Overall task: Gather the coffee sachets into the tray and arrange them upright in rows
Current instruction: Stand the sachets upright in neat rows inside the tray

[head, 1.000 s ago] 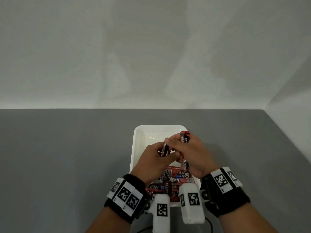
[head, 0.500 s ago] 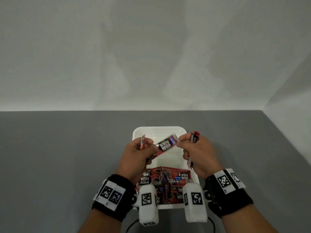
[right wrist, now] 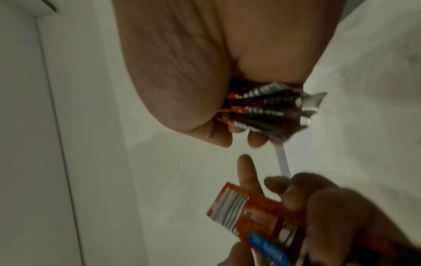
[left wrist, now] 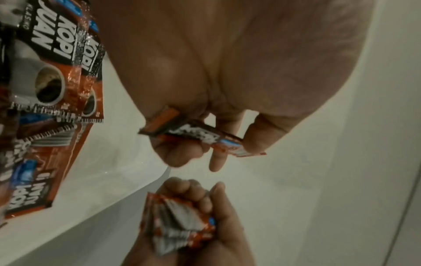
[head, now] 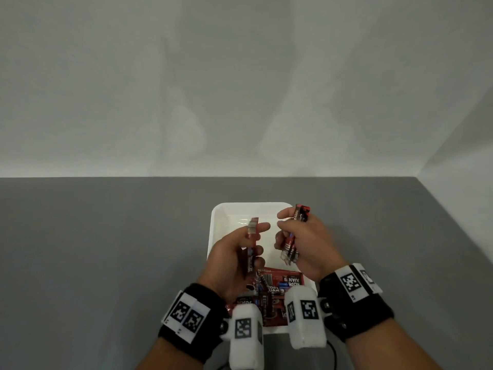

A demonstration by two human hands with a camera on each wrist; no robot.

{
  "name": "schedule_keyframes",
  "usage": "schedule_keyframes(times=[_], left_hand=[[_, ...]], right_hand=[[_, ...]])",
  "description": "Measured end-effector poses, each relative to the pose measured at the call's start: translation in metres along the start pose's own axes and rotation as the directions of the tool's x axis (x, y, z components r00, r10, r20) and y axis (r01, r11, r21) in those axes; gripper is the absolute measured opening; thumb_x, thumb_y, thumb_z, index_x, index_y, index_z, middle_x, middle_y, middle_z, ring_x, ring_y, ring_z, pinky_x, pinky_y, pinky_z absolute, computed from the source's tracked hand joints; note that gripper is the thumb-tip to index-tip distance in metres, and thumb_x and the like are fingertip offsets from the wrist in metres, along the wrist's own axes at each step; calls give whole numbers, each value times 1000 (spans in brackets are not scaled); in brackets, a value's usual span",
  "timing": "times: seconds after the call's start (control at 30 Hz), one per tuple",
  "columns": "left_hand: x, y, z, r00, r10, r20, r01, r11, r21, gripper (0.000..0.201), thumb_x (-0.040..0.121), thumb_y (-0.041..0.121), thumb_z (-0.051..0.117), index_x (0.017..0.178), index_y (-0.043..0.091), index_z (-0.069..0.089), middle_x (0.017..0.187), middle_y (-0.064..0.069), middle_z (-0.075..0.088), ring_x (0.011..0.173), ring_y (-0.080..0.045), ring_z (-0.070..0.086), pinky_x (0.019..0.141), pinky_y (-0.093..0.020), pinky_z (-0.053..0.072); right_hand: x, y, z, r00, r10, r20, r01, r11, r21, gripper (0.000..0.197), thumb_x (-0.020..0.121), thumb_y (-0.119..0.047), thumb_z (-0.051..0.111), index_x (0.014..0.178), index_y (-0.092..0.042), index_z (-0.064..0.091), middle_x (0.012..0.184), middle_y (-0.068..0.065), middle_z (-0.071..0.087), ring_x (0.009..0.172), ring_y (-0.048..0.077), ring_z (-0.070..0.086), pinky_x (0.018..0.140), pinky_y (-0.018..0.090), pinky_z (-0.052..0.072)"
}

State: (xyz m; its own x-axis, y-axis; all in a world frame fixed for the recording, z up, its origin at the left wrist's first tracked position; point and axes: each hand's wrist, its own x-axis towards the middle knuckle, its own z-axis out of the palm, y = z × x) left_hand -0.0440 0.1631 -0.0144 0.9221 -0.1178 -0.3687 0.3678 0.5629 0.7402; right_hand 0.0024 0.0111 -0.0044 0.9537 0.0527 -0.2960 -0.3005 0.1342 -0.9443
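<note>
A white tray (head: 216,225) lies on the grey table, and both hands hover over it. My left hand (head: 236,252) grips one red and black coffee sachet (head: 250,247) upright, its index finger stretched toward the right. The same sachet (left wrist: 200,136) shows in the left wrist view between thumb and fingers. My right hand (head: 301,241) holds a stack of several sachets (head: 293,236) on edge; their crimped ends (right wrist: 268,109) fan out in the right wrist view. Loose sachets (head: 277,284) lie flat in a pile at the tray's near end.
The grey table (head: 106,249) meets a pale wall at the back and another on the right. The far half of the tray floor (head: 248,217) is bare white. A dark cable (head: 333,353) runs off the near edge below my right wrist.
My right hand let go of the sachet that both hands held crosswise; my left hand now holds it upright. The hands have drawn slightly apart.
</note>
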Motion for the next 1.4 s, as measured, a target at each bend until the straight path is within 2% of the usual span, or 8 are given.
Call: schedule_keyframes(times=[0.13, 0.27, 0.47, 0.6, 0.93, 1.03, 1.13, 1.4], left_hand=[[1, 7, -4, 997, -18, 78, 30, 987, -157, 44, 90, 10, 41, 124, -8, 63, 78, -10, 55, 65, -19, 53, 48, -25, 46], [2, 3, -4, 994, 90, 64, -96, 992, 87, 23, 94, 5, 56, 113, 0, 67, 92, -10, 62, 71, -16, 57, 54, -27, 43], [3, 3, -15, 986, 165, 12, -163, 962, 218, 21, 78, -11, 74, 88, 6, 66, 87, -16, 64, 62, -19, 55, 56, -27, 43], [5, 12, -22, 971, 219, -96, -193, 955, 227, 24, 80, -18, 68, 80, 5, 60, 75, -14, 65, 61, -22, 61, 55, -27, 49], [12, 24, -4, 980, 193, 40, -192, 893, 406, 21, 82, -9, 71, 99, 0, 64, 78, -15, 67, 73, -25, 67, 63, -27, 56], [8, 20, -3, 979, 163, 125, -180, 974, 138, 31, 78, 5, 67, 107, -2, 63, 96, -16, 70, 90, -25, 68, 83, -36, 57], [4, 5, 0, 973, 175, 149, -209, 942, 262, 49, 76, 24, 78, 116, 0, 64, 112, -13, 72, 107, -25, 68, 102, -41, 52], [2, -4, 22, 996, 45, 79, -60, 977, 207, 36, 106, 28, 47, 124, 2, 64, 114, -18, 73, 106, -25, 71, 88, -33, 58]], right_hand=[[-9, -9, -2, 991, -75, 110, 84, 993, -80, 5, 95, -11, 66, 92, -14, 69, 61, 5, 53, 53, 20, 48, 54, 32, 41], [-13, -16, 4, 983, -79, 163, 95, 991, -96, 12, 91, -25, 75, 94, -14, 73, 67, 7, 56, 52, 19, 46, 52, 32, 41], [-12, -17, -6, 989, -119, 92, 133, 977, -168, 11, 78, 5, 74, 82, 3, 64, 79, 16, 71, 55, 24, 45, 52, 33, 40], [-13, -13, -15, 993, -104, 63, 118, 947, -299, 24, 77, -8, 84, 81, -7, 61, 63, 6, 58, 51, 16, 46, 50, 26, 41], [-23, -15, 7, 912, -102, 398, 409, 328, -852, 41, 74, -26, 80, 104, -31, 53, 92, -6, 58, 82, 17, 58, 65, 32, 50], [-18, -12, 5, 924, -124, 363, 374, 497, -783, 55, 88, -7, 60, 137, -27, 44, 87, -8, 62, 72, 6, 62, 60, 19, 47], [-21, -15, 9, 923, -56, 380, 337, 593, -731, 83, 95, -9, 57, 159, -25, 8, 83, -12, 64, 72, 1, 64, 61, 13, 46], [-18, -7, 19, 912, 14, 411, 294, 675, -677, 121, 84, 3, 71, 158, -23, -22, 111, -22, 59, 104, 6, 66, 89, 21, 54]])
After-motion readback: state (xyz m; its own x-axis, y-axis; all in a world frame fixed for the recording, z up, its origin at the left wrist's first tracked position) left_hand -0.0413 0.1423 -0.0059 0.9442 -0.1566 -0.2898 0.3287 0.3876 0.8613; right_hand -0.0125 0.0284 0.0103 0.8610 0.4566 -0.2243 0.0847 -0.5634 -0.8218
